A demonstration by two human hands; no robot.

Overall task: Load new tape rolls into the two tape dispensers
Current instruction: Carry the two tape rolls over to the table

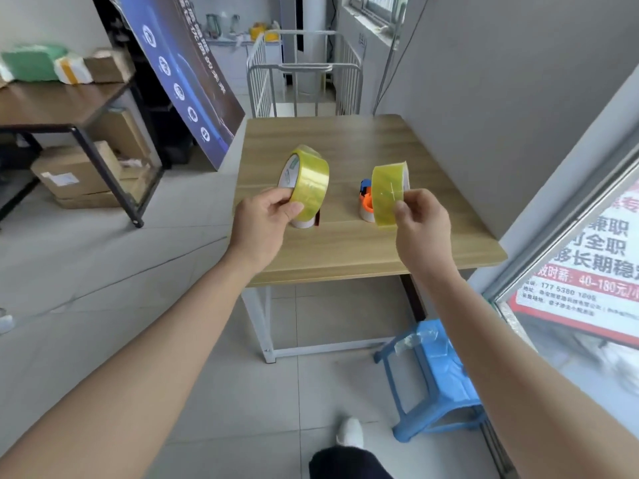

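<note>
My left hand [264,219] grips a yellow tape roll [307,181] by its lower edge, held up above the wooden table [345,243]. A second yellow tape roll [389,193] is pinched in my right hand [423,221], also raised above the table. Behind the right roll an orange and blue tape dispenser [366,198] stands on the table, mostly hidden. Below the left roll only a white and dark red part of another dispenser [307,223] shows.
A blue plastic stool [439,378] stands on the floor at the table's near right corner. A white metal cart [304,88] is behind the table, a leaning blue banner [183,74] to its left, a grey wall to its right.
</note>
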